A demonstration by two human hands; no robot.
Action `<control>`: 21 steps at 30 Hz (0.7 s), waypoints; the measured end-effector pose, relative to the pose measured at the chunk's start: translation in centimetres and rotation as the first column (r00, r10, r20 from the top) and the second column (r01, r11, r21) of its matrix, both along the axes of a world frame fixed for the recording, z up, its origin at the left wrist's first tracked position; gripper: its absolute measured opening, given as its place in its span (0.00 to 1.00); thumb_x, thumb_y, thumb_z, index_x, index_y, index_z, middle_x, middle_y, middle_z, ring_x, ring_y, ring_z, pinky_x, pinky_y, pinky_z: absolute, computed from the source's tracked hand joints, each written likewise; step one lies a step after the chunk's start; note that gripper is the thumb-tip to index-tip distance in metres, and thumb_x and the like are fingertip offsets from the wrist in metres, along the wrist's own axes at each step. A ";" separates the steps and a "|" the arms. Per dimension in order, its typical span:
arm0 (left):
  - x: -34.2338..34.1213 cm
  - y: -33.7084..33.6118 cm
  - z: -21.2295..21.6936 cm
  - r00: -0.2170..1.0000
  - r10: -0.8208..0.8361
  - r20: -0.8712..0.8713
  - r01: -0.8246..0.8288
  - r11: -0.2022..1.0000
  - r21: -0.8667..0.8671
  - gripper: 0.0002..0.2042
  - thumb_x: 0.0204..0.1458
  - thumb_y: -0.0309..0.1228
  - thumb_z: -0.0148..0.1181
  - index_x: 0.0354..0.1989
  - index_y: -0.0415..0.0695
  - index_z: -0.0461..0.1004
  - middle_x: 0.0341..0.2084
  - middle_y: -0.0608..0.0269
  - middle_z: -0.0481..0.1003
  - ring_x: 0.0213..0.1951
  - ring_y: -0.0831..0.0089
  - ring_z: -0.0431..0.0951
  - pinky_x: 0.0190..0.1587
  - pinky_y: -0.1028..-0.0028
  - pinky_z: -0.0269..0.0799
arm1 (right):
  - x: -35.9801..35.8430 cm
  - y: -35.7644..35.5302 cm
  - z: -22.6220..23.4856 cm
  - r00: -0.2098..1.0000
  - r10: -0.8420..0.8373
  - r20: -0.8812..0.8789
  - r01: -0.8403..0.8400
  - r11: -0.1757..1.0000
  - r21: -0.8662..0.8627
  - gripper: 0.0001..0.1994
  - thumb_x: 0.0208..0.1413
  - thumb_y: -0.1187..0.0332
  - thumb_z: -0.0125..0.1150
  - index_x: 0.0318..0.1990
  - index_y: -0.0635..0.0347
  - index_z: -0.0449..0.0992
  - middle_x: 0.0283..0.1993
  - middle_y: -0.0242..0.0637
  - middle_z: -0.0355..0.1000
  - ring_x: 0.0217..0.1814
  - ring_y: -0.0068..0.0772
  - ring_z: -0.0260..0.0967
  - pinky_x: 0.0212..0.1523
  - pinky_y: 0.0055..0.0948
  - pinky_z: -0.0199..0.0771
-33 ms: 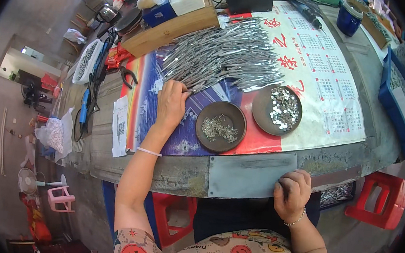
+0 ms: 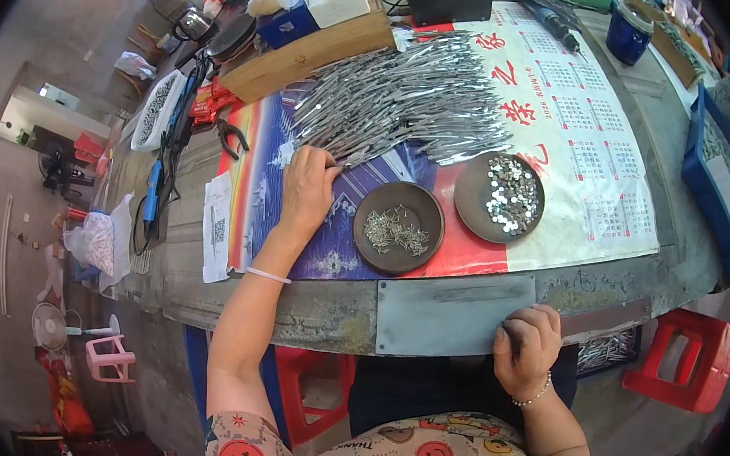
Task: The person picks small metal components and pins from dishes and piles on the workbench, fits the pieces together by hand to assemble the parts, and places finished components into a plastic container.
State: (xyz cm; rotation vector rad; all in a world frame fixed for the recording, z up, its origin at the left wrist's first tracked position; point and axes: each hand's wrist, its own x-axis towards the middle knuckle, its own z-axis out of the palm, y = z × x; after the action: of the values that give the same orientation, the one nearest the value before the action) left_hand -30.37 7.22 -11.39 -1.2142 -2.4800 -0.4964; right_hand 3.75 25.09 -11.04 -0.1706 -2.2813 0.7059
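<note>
My left hand is at the lower left end of a big pile of thin grey metal strips. Its fingers are bent and pinched together at the pile's edge; what lies between the fingertips is too small to make out. My right hand is curled closed at the table's front edge, over a flat grey metal plate, its palm side hidden. Between the hands sit two round brown dishes: one dish holds small pin-like metal pieces, the other dish small shiny discs.
A printed calendar sheet covers much of the table. Black-handled pliers, a blue-handled tool and a white tray of small parts lie left. A wooden box stands behind, a blue bin at right.
</note>
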 end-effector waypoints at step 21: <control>26.0 -9.8 1.4 0.221 -0.684 0.695 -0.465 0.553 0.692 0.10 0.63 0.29 0.48 0.49 0.37 0.65 0.28 0.63 0.71 0.31 0.77 0.71 0.39 0.77 0.70 | -3.0 -2.2 5.9 0.946 0.250 0.204 -0.227 0.965 -0.133 0.12 0.48 0.76 0.61 0.40 0.62 0.69 0.35 0.39 0.67 0.36 0.39 0.67 0.41 0.35 0.63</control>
State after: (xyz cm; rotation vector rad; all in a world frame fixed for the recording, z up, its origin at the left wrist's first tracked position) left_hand -4.33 -2.56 -9.99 -0.5969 -2.0060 -2.9882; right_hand 0.75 22.86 -5.12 -0.0219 -2.5024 0.9799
